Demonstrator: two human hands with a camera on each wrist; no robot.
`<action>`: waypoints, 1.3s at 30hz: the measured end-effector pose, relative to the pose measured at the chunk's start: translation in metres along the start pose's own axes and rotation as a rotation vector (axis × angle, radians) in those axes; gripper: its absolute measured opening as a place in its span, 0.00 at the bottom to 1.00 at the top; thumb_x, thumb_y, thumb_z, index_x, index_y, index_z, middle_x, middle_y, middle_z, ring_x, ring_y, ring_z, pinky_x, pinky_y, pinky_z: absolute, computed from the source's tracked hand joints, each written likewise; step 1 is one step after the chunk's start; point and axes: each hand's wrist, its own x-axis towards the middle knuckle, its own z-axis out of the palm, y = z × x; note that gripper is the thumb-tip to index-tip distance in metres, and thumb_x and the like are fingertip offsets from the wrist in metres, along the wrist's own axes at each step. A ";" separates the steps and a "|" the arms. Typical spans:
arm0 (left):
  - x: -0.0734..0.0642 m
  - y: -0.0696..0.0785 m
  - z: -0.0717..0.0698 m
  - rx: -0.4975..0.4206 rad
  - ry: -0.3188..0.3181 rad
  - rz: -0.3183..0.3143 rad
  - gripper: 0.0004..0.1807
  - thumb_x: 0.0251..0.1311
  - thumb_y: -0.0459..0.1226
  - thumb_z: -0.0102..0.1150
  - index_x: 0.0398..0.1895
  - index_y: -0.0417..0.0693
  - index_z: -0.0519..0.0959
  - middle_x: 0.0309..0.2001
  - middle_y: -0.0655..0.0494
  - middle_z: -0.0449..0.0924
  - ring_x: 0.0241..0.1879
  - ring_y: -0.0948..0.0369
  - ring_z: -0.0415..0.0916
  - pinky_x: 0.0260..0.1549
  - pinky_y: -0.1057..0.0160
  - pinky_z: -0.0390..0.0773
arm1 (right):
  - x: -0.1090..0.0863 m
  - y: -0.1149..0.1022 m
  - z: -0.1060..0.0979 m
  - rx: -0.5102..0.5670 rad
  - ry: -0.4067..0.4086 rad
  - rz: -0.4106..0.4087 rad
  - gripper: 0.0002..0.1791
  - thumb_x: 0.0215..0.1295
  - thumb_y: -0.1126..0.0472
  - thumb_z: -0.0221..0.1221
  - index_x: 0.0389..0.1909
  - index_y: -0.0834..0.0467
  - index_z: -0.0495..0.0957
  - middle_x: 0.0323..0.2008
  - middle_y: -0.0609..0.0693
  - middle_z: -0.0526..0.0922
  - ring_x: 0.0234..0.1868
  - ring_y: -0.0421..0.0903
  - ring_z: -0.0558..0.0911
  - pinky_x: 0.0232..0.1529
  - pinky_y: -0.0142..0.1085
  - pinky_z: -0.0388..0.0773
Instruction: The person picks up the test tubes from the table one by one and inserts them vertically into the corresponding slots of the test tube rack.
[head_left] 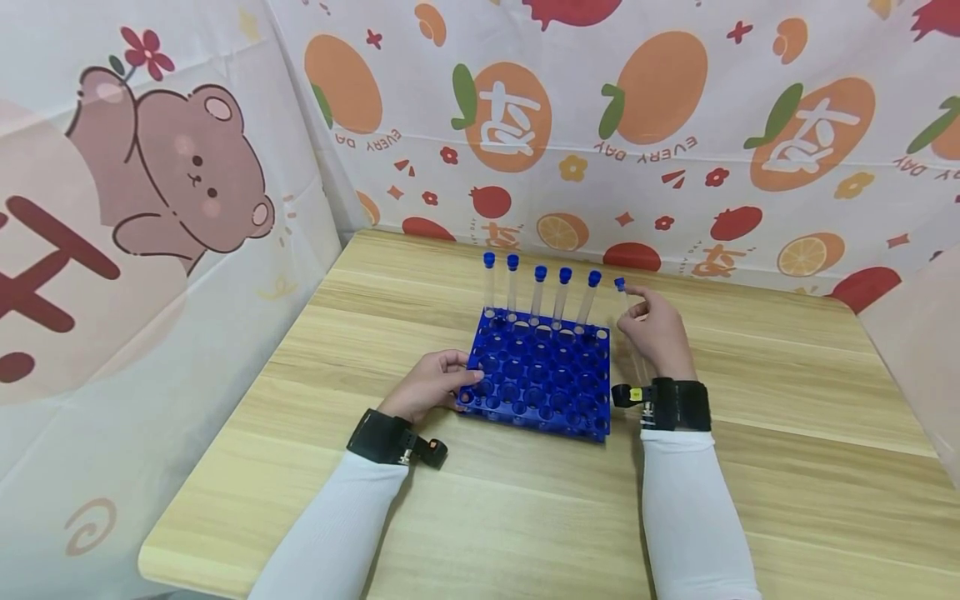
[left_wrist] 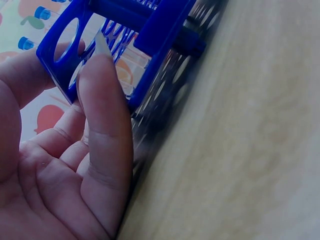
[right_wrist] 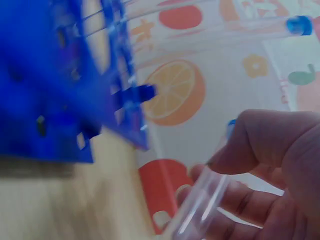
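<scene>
A blue test tube rack (head_left: 543, 383) stands on the table, many of its holes bare. My left hand (head_left: 433, 385) grips the rack's left end; the left wrist view shows its fingers (left_wrist: 104, 100) around the blue end panel. Along the far row, several clear test tubes (head_left: 562, 298) with blue caps stand upright or slightly tilted. Just right of the rack, my right hand (head_left: 660, 332) pinches another clear test tube (right_wrist: 200, 202), held apart from the rack. That tube's blue cap (head_left: 620, 284) points up and slightly left; its lower part is partly hidden by the hand.
The wooden table (head_left: 510, 517) extends around the rack on every side. Behind it hangs a fruit-patterned cloth (head_left: 570, 108), and a bear-printed cloth (head_left: 180, 167) covers the left side. Each wrist wears a black strap (head_left: 681, 405) with a small camera.
</scene>
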 end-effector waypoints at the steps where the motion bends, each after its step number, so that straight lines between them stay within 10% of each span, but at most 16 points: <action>1: 0.000 0.000 0.000 -0.001 -0.001 -0.001 0.17 0.63 0.36 0.63 0.51 0.35 0.75 0.34 0.57 0.84 0.26 0.63 0.78 0.28 0.60 0.87 | -0.001 -0.002 -0.001 0.014 0.029 -0.013 0.31 0.64 0.61 0.56 0.69 0.52 0.67 0.41 0.55 0.77 0.35 0.51 0.77 0.29 0.33 0.76; 14: 0.000 0.000 0.000 0.002 0.003 -0.007 0.18 0.63 0.36 0.63 0.51 0.35 0.75 0.35 0.57 0.84 0.27 0.63 0.79 0.29 0.60 0.87 | -0.009 -0.021 -0.007 0.257 0.311 -0.165 0.18 0.66 0.60 0.59 0.56 0.55 0.75 0.42 0.51 0.79 0.38 0.44 0.78 0.36 0.24 0.77; 39: 0.000 0.001 0.000 0.007 0.000 -0.009 0.17 0.63 0.37 0.63 0.51 0.36 0.75 0.34 0.57 0.83 0.27 0.63 0.78 0.29 0.61 0.87 | -0.007 -0.024 0.001 0.383 0.265 -0.280 0.19 0.64 0.62 0.62 0.53 0.59 0.68 0.40 0.52 0.77 0.38 0.44 0.79 0.34 0.23 0.82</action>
